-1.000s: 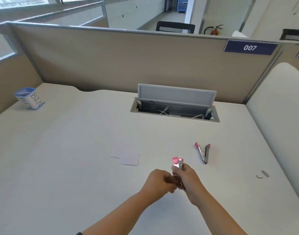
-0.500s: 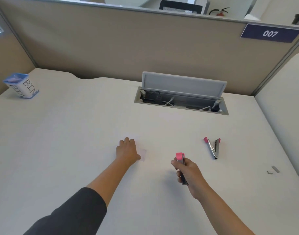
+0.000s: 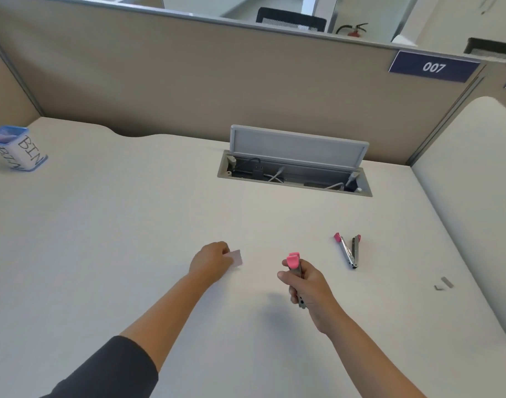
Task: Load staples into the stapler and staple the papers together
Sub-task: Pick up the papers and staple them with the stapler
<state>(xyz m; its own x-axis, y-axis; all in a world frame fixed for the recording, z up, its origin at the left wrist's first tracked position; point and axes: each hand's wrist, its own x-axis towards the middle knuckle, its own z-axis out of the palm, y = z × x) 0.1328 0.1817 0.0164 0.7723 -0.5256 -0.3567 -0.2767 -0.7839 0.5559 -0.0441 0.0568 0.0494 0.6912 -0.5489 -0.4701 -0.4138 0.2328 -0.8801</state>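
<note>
My right hand (image 3: 307, 285) is closed around a small metal stapler with a pink tip (image 3: 293, 260), held just above the white desk. To its left, my left hand (image 3: 211, 261) has its fingers pinched on the small pale papers (image 3: 236, 257), which lie at desk level; most of them are hidden under the hand. A second pink stapler (image 3: 348, 250) lies hinged apart on the desk to the right. Two short staple strips (image 3: 444, 283) lie further right.
An open cable hatch (image 3: 294, 170) with its grey lid raised sits in the desk behind the hands. A blue-rimmed cup marked BIN (image 3: 14, 149) stands at the far left. Beige partition walls (image 3: 188, 76) enclose the desk at the back and sides.
My hands separated: the left left the stapler, reached to the papers on the desk and closed its fingers on them. My right hand kept the stapler and stayed nearly still.
</note>
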